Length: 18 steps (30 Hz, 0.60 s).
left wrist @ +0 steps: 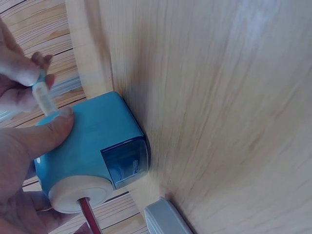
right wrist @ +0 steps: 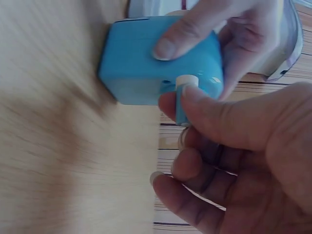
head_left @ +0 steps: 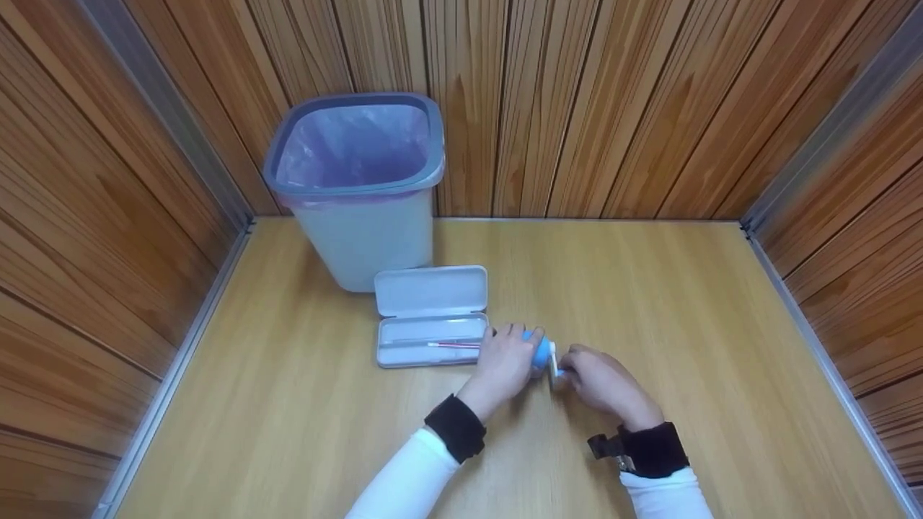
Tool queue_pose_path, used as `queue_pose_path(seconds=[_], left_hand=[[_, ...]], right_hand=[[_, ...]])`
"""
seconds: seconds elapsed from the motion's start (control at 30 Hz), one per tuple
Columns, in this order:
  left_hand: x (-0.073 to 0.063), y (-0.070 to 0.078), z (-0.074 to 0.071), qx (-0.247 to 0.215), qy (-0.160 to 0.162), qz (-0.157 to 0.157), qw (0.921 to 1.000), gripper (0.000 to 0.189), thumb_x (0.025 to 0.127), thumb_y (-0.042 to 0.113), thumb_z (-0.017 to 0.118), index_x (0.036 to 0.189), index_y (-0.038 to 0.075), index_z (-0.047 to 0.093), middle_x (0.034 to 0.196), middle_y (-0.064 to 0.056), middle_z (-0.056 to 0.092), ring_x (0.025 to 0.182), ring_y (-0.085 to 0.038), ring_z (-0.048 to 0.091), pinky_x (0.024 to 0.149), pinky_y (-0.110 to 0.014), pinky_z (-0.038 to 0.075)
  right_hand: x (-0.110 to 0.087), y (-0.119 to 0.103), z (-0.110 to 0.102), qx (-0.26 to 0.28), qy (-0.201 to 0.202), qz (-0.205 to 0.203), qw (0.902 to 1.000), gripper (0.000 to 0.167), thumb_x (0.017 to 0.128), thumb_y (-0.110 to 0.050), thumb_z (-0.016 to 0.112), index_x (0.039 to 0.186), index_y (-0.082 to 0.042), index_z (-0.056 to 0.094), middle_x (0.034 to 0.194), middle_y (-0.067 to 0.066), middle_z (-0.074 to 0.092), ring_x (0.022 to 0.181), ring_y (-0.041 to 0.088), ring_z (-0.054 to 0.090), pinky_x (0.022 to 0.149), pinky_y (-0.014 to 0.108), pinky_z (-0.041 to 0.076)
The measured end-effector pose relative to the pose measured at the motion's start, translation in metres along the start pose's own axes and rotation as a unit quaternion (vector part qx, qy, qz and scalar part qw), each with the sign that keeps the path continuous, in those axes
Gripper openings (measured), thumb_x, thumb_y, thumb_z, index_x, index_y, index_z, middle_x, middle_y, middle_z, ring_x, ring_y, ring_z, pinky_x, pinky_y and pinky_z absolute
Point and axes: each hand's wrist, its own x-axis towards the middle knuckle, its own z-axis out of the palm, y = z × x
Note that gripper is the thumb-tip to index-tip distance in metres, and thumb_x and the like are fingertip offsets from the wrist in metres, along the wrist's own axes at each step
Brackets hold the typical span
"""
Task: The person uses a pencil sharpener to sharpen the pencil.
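A blue pencil sharpener (left wrist: 97, 126) with a translucent shavings drawer (left wrist: 127, 163) stands on the table. My left hand (head_left: 505, 360) grips its body, with the thumb pressed on one side and fingers round the other. A red pencil (left wrist: 88, 214) sticks out of the sharpener's white round front. In the head view, a slim red-and-white length (head_left: 454, 345) overlaps the case, running left from my left hand. My right hand (head_left: 602, 378) pinches the crank's small blue knob (right wrist: 181, 109) between thumb and index finger, while its other fingers are loosely bent.
An open pale grey pencil case (head_left: 431, 292) lies just left of the sharpener, lid tipped back. Behind it stands a white bin (head_left: 375, 241) with a blue-grey rim and a liner. Wood-panelled walls (head_left: 577, 108) enclose the table at the back and both sides.
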Motion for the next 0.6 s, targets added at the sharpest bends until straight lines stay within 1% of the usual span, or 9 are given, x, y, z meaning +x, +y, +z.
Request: queue_pose_path(seconds=[0.1, 0.23, 0.33, 0.5, 0.6], left_hand=[[0.0, 0.0, 0.0, -0.005, 0.001, -0.001, 1.0, 0.053, 0.09, 0.03, 0.07, 0.141, 0.025, 0.055, 0.127, -0.01, 0.06, 0.116, -0.028, 0.055, 0.096, -0.05, 0.043], [-0.001, 0.0, 0.001, 0.002, 0.018, 0.006, 0.9998, 0.049, 0.091, 0.029, 0.069, 0.138, 0.024, 0.058, 0.123, -0.009, 0.062, 0.11, -0.026, 0.058, 0.091, -0.047, 0.046], [-0.002, -0.001, 0.001, 0.007, 0.03, 0.011, 0.9994, 0.046, 0.091, 0.027, 0.069, 0.136, 0.024, 0.06, 0.119, -0.009, 0.064, 0.107, -0.025, 0.06, 0.087, -0.046, 0.047], [-0.001, -0.002, 0.002, 0.004, 0.043, 0.017, 0.9989, 0.045, 0.091, 0.023, 0.069, 0.135, 0.023, 0.06, 0.119, -0.009, 0.064, 0.107, -0.026, 0.059, 0.088, -0.046, 0.048], [-0.001, -0.002, 0.003, 0.004, 0.048, 0.018, 0.9987, 0.046, 0.09, 0.024, 0.07, 0.135, 0.023, 0.061, 0.118, -0.009, 0.064, 0.106, -0.026, 0.059, 0.088, -0.047, 0.048]], right_hand=[[0.001, -0.001, -0.006, -0.006, 0.016, -0.019, 0.9997, 0.013, 0.092, -0.005, 0.067, 0.103, -0.003, 0.072, 0.088, -0.002, 0.057, 0.077, 0.015, 0.055, 0.071, 0.033, 0.05], [0.002, -0.002, -0.01, -0.024, 0.045, -0.046, 0.9976, 0.009, 0.09, -0.007, 0.069, 0.098, -0.003, 0.073, 0.085, -0.003, 0.055, 0.074, 0.014, 0.053, 0.067, 0.032, 0.048], [0.005, -0.003, -0.012, -0.025, 0.066, -0.051, 0.9962, 0.008, 0.091, -0.009, 0.069, 0.097, -0.004, 0.073, 0.085, -0.004, 0.056, 0.074, 0.013, 0.054, 0.067, 0.032, 0.049], [0.009, -0.002, -0.016, -0.015, 0.099, -0.054, 0.9935, 0.01, 0.093, -0.009, 0.067, 0.099, -0.004, 0.072, 0.088, -0.002, 0.057, 0.077, 0.015, 0.057, 0.069, 0.032, 0.051], [0.012, -0.002, -0.018, -0.015, 0.109, -0.058, 0.9922, 0.01, 0.093, -0.01, 0.066, 0.099, -0.004, 0.072, 0.089, -0.002, 0.058, 0.078, 0.016, 0.057, 0.07, 0.033, 0.051]])
